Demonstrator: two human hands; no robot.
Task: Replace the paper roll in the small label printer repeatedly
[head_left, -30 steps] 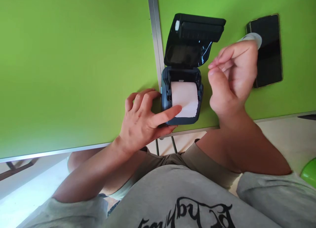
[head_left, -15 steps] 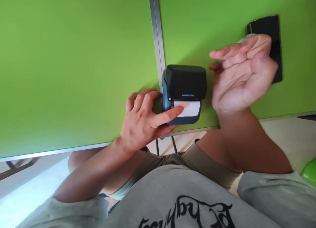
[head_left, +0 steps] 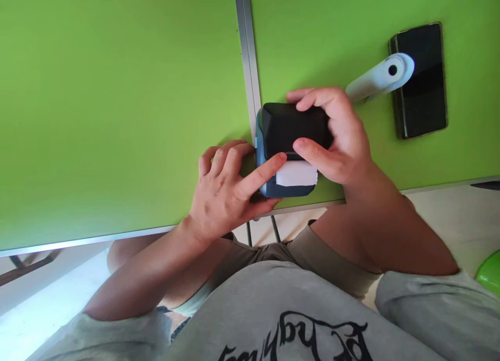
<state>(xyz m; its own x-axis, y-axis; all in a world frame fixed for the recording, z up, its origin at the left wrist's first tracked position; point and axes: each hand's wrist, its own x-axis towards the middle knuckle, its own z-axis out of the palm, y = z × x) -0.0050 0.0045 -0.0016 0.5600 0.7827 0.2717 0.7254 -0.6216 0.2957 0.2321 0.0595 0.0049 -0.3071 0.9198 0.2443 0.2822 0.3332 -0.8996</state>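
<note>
The printer (head_left: 277, 142) sits between the two hands on the green counter (head_left: 117, 116), squared roughly to the person. It has a dark blue body (head_left: 289, 190) and a smooth black lid (head_left: 287, 126) with bevelled edges, lying down over the body; whether it is latched cannot be determined. Small pale lettering near the lid's front is partly covered. White paper (head_left: 297, 173) projects from under the lid on the person's side, lying flat over the front of the body, its right end slightly ragged.

The left hand (head_left: 219, 197) holds the printer's left side: three fingers curled against it, the index finger extended to the lid's front edge, the thumb at the near corner. The right hand (head_left: 349, 142) is curved narrowly about the lid's right part, thumb on top, fingers at the far side.

Count: one printer, one visible piece of paper, one dark phone (head_left: 425, 90), one white handle-shaped item (head_left: 377, 79) bearing one dark round spot. The white item lies just beyond the right hand and overlaps the phone in view; contact cannot be confirmed.

Clearances: the counter's near edge (head_left: 97, 239) runs beneath the left wrist, with only a narrow strip of surface before the printer. A metal strip (head_left: 245, 43) extends away beyond the left hand. The widest room is left of the left hand; on the right hand's outer side, the white item limits it.
</note>
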